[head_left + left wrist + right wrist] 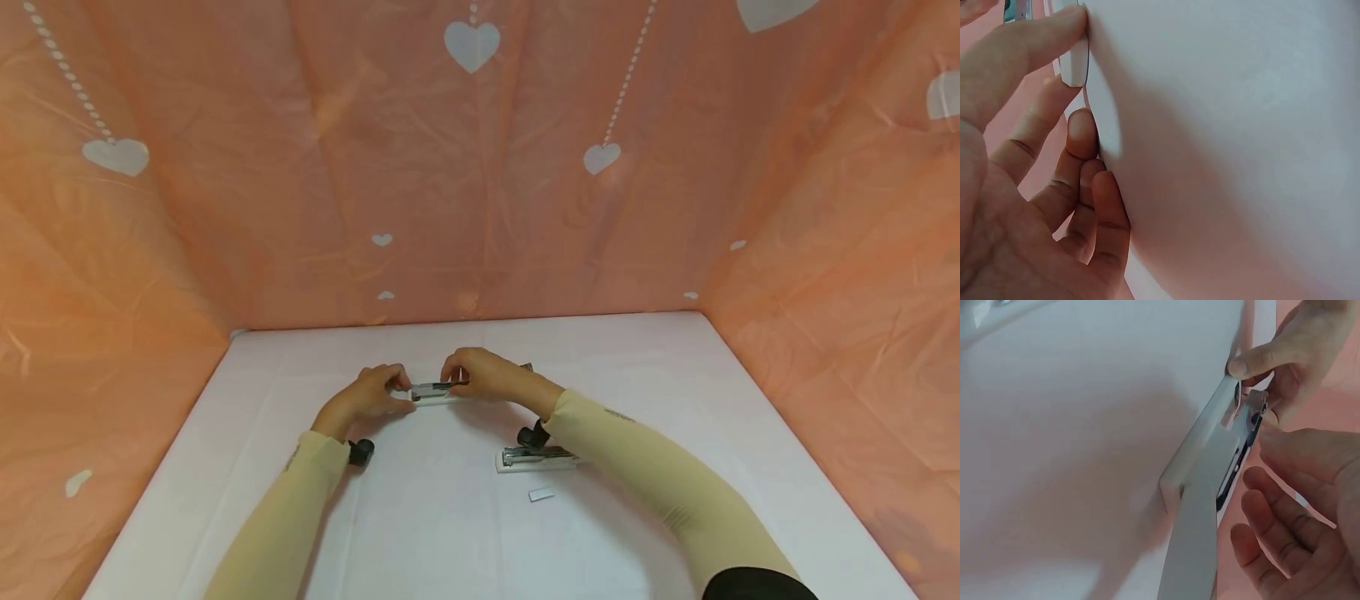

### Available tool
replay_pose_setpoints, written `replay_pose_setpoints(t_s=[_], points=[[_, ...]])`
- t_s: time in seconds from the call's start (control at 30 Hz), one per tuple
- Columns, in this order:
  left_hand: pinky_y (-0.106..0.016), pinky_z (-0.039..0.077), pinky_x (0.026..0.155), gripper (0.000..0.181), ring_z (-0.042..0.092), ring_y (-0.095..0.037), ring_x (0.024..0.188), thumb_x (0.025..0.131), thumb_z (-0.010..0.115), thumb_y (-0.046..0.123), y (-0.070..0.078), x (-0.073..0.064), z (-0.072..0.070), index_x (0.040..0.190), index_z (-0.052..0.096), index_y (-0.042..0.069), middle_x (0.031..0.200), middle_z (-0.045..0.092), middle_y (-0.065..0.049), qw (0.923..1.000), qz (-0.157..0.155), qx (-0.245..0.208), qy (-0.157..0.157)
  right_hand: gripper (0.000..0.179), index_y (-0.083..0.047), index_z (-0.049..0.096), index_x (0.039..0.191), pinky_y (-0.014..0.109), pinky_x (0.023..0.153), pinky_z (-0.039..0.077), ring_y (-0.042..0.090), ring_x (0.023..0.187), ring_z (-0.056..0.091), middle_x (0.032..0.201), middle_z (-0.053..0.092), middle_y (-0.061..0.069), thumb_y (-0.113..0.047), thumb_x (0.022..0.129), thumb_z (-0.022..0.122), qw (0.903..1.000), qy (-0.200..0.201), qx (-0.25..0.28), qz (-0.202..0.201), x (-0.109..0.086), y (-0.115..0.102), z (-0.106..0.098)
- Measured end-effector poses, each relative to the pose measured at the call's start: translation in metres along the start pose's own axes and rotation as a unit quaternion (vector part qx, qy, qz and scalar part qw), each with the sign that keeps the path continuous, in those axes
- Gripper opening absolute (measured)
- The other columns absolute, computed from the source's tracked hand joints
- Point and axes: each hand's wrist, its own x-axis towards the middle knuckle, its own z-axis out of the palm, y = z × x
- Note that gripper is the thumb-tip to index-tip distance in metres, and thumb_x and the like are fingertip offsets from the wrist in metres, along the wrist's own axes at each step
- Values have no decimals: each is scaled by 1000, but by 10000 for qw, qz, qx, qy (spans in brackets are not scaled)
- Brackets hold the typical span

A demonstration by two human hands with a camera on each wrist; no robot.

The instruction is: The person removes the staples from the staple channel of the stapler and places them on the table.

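We held a white stapler between our hands, low over the white surface near its far edge. Our left hand pinched one end with its thumb and first finger, the other fingers curled. Our right hand gripped the other end, fingers bent around it. A second stapler lay nearer us, with a small strip of staples just beside it.

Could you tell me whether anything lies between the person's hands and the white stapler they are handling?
Nothing visible does. The left hand pinches one end of the white stapler with the metal top, and the right hand holds its other end. A second white stapler lies nearer the person, clear of both.
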Motion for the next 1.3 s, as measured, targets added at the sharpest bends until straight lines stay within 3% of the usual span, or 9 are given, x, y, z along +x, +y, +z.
replay_pose_setpoints(t_s=[0.27, 0.8, 1.3], points=[[-43, 35, 86, 27, 44, -30, 104, 88, 88, 21, 3, 1, -1, 101, 66, 12, 105, 60, -8, 10000, 43, 29, 15, 21, -5, 77, 118, 25, 82, 50, 16, 89, 60, 101, 69, 6, -8, 98, 78, 9996, -283, -71, 36, 3, -3, 3], [-45, 37, 85, 26, 43, -31, 106, 89, 87, 21, 2, -1, 0, 102, 65, 14, 105, 58, -8, 10000, -26, 40, 3, 23, -1, 79, 120, 27, 82, 50, 15, 89, 59, 101, 67, 9, -6, 98, 77, 9993, -364, -124, -23, 7, -5, 11], [-49, 39, 90, 27, 45, -32, 109, 90, 87, 21, 1, 2, 1, 101, 65, 13, 110, 61, -8, 10000, -11, 60, -38, 26, -1, 79, 122, 24, 84, 50, 14, 92, 59, 110, 70, 11, 2, 97, 73, 9974, -414, 493, 336, 11, -2, 9]])
